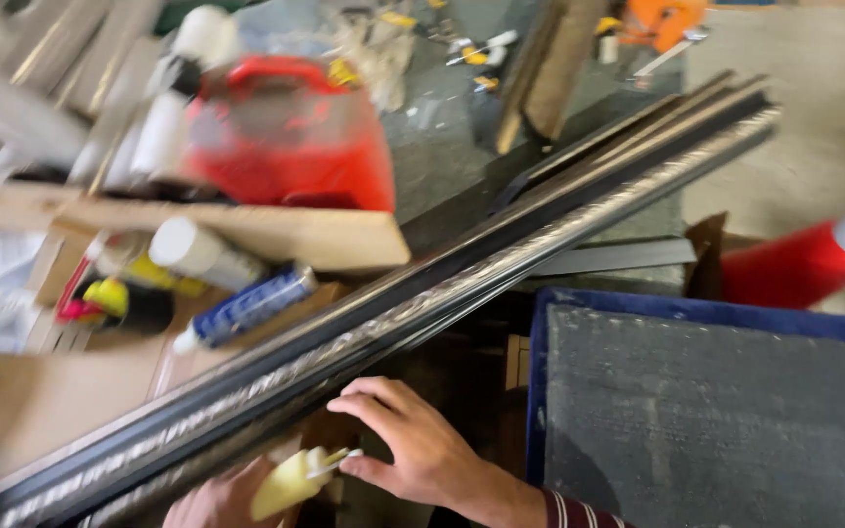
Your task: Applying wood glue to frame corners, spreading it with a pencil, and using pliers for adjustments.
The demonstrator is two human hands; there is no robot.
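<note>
My right hand (413, 440) reaches in from the lower right, fingers spread, its fingertips touching the underside of a long dark metal rail (462, 274) that runs diagonally from lower left to upper right. The thumb rests against the nozzle end of a yellow tube (290, 481). My left hand (212, 501) shows only in part at the bottom edge and is wrapped around that yellow tube. The picture is blurred by motion.
A red plastic container (290, 137) and white sealant cartridges (193, 249) lie on a wooden plank (276, 235) at the left, with a blue tube (246, 308) below. A dark mat with blue edging (706, 411) fills the lower right. An orange cone (814, 259) lies at right.
</note>
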